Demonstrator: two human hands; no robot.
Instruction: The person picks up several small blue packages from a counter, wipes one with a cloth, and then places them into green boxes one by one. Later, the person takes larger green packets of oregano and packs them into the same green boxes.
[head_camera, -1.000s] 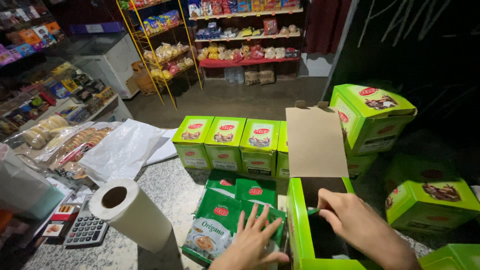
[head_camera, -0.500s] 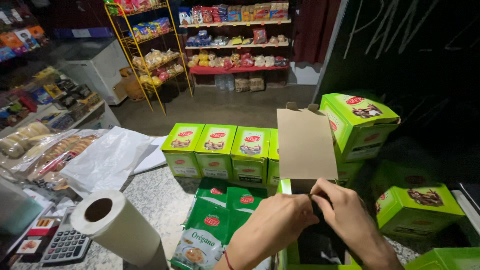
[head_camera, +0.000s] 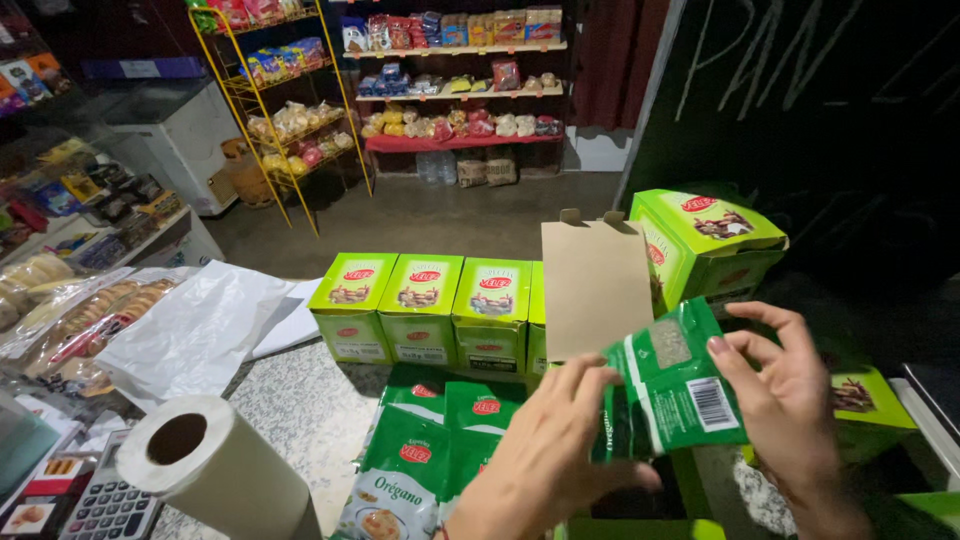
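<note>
Green sachets, a small stack, now lifted clear of the open green carton at near right, are gripped between left hand and right hand; more packets are laid on the stone counter.

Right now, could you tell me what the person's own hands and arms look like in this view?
Both are bare: the left hand and the right hand wear no gloves, and no rings show. No sleeve or watch shows on either wrist. The nails are short and unpainted as far as the dim light shows.
</note>
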